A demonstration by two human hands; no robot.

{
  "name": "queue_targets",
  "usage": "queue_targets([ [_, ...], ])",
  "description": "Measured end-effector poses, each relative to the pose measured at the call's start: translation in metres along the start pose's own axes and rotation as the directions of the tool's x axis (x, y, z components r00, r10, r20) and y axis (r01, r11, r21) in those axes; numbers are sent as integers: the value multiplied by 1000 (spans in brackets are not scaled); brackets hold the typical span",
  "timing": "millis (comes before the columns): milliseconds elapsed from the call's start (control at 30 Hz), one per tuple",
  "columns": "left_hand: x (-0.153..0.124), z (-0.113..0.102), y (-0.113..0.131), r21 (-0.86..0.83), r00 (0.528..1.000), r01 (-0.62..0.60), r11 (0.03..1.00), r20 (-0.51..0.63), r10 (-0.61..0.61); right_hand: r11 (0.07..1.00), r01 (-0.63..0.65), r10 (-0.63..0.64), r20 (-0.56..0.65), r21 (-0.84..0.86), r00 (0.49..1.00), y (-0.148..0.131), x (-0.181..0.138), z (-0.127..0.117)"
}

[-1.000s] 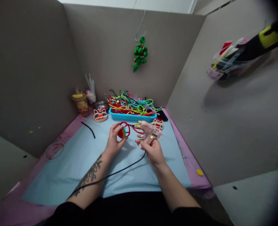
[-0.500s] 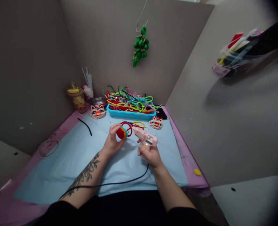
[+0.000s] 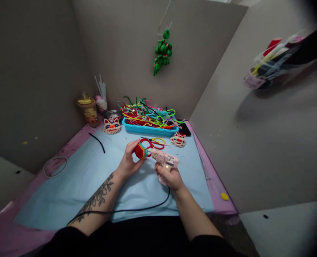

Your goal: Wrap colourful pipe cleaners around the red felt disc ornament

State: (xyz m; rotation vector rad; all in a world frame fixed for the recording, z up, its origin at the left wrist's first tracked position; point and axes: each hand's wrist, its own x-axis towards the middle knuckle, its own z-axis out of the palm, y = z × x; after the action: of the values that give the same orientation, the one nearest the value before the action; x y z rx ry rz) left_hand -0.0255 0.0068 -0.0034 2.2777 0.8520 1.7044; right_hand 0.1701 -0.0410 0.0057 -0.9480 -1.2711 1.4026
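Observation:
Between the thumb and fingers of my left hand (image 3: 129,160) is a small pipe-cleaner piece (image 3: 140,151), red with orange and teal bands at its edge. A red loop shows beside it; I cannot tell whether it belongs to the piece. My right hand (image 3: 171,176) is wrapped round the grip of a pale pink hot glue gun (image 3: 163,157). The gun's nozzle points left and is at the teal edge of the piece; whether it touches is too small to tell. Just behind lie scissors (image 3: 158,141) with yellow and red handles.
A blue tray (image 3: 150,130) heaped with colourful pipe cleaners stands at the back. Lion-face crafts lie left (image 3: 112,126) and right (image 3: 178,140) of it. A black pipe cleaner (image 3: 97,142) rests at left. The black cord (image 3: 137,210) crosses my left forearm. A green ornament (image 3: 163,51) hangs above.
The glue gun has shifted slightly left, and its nozzle is now at the piece's edge. The piece has turned a little in my left hand, with more of its teal band facing the gun.

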Motion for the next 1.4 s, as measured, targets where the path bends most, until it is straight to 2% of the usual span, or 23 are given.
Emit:
queue_targets([
  [267,0,0,0,-1,1000,-16,1000,-12,16,1000,8,-8,-19,11,1000,-1,1,2],
  [733,-1,0,0,3,999,36,999,-9,-36,1000,-4,4,16,-10,1000,7,3,-3],
  [1400,-1,0,1,-9,998,54,999,-31,-54,1000,-21,21,-27,-1,999,6,3,-1],
])
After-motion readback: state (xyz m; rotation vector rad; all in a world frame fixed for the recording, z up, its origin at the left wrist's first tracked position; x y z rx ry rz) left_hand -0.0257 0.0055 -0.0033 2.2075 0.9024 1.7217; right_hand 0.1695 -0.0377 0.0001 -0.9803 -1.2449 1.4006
